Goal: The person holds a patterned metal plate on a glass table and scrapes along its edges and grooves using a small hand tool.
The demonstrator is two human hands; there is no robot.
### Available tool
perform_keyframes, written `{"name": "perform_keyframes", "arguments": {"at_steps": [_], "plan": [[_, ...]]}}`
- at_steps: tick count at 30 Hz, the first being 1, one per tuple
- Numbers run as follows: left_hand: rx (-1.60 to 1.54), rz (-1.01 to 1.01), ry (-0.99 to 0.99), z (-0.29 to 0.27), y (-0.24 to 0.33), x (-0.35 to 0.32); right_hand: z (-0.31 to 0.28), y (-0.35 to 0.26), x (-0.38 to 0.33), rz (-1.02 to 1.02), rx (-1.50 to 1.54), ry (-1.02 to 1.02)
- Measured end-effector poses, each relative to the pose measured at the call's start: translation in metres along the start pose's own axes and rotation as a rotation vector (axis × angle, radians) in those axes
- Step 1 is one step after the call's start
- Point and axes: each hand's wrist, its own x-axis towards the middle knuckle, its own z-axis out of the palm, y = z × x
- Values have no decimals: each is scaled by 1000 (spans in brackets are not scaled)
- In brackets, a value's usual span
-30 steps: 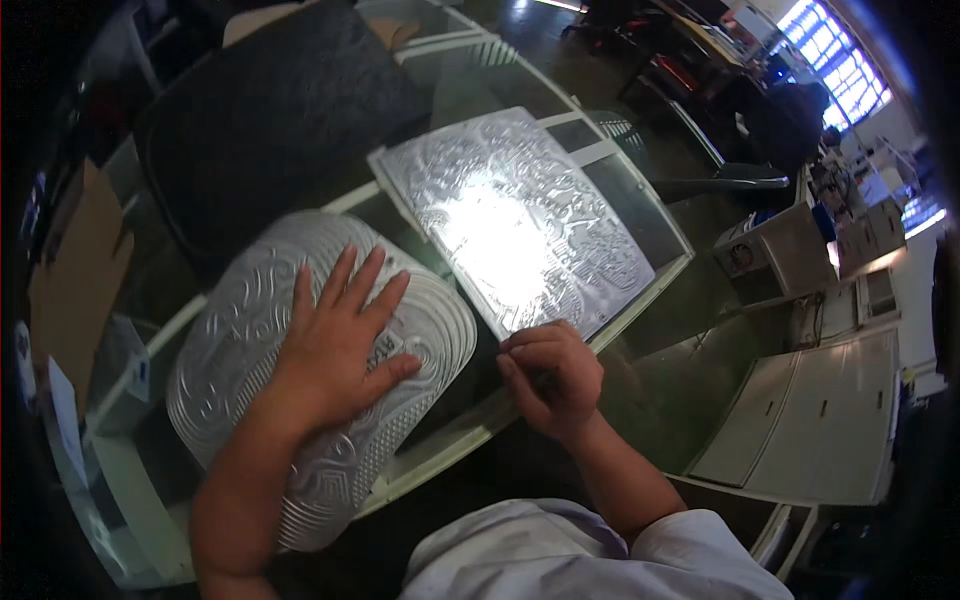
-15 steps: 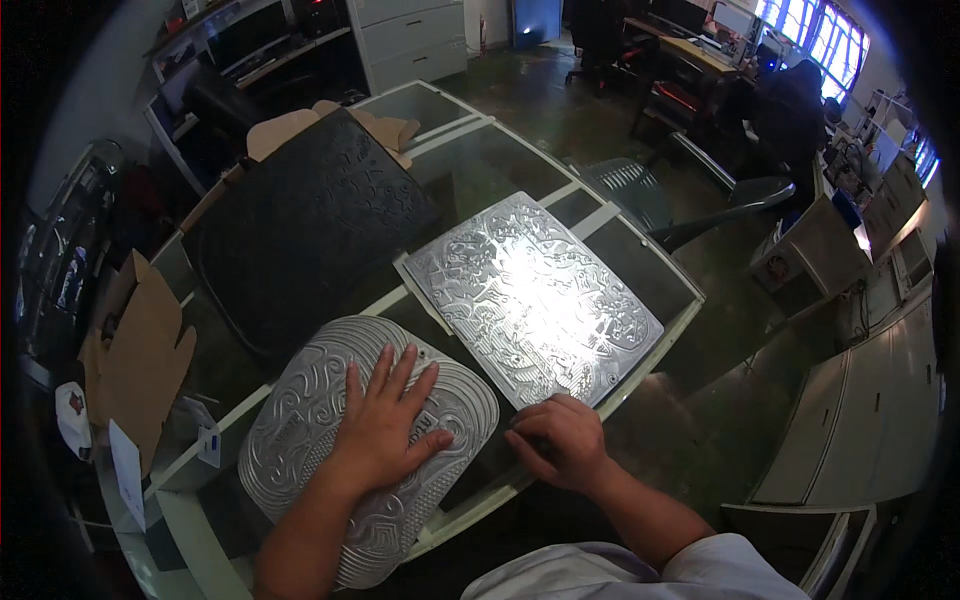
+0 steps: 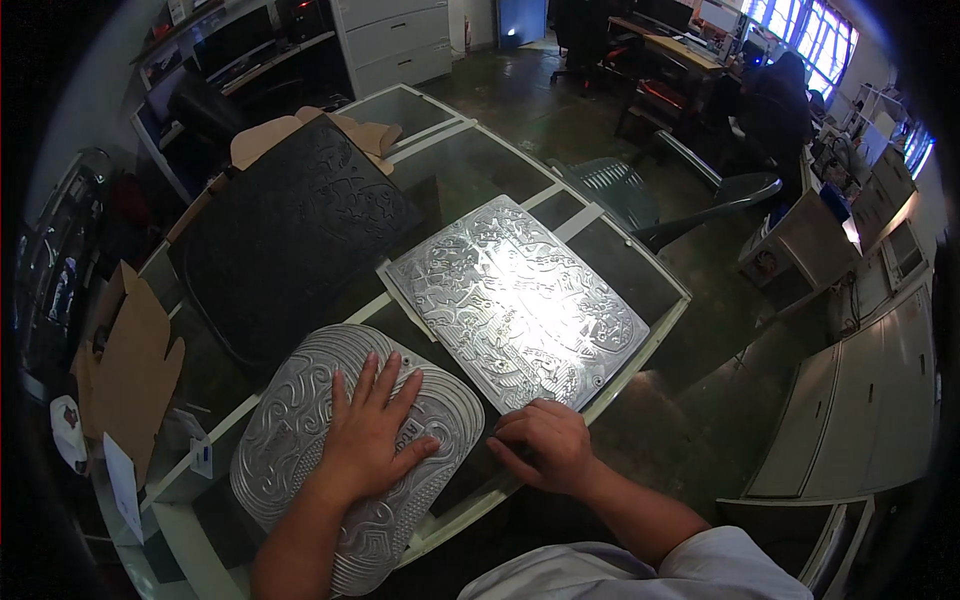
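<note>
The rounded metal plate [image 3: 290,430] lies on the counter's [image 3: 645,350] near side, probably for easy reach; the left hand [image 3: 372,430], spread flat on top and gripping nothing, seemingly steadies it. Swirling grooves cover its silver face. The right hand [image 3: 545,447] is loosely curled beside a glossy rectangular plate [image 3: 515,300]; I cannot tell whether it holds anything.

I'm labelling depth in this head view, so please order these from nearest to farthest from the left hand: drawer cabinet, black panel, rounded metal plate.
1. Rounded metal plate: directly beneath the spread left hand.
2. Black panel: on the table beyond the plate, ahead and leftward.
3. Drawer cabinet: off the table, at the room's far side.
</note>
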Motion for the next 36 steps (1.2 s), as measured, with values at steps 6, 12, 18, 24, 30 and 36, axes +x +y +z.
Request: {"name": "perform_keyframes", "arguments": {"at_steps": [6, 12, 18, 24, 30, 36], "plan": [[-8, 0, 5, 2, -1, -1, 0, -3, 1, 18, -32, -45], [9, -4, 0, 1, 4, -1, -4, -2, 0, 22, -17, -64], [23, 14, -3, 7, -1, 2, -5, 3, -6, 6, 50, -68], [24, 12, 36, 8, -4, -3, -1, 3, -11, 36, 134, 3], [-4, 38, 66, 13, -4, -1, -6, 3, -18, 470, 560, 256], [-26, 34, 32, 10, -5, -1, -19, 25, -20, 518, 848, 364]]}}
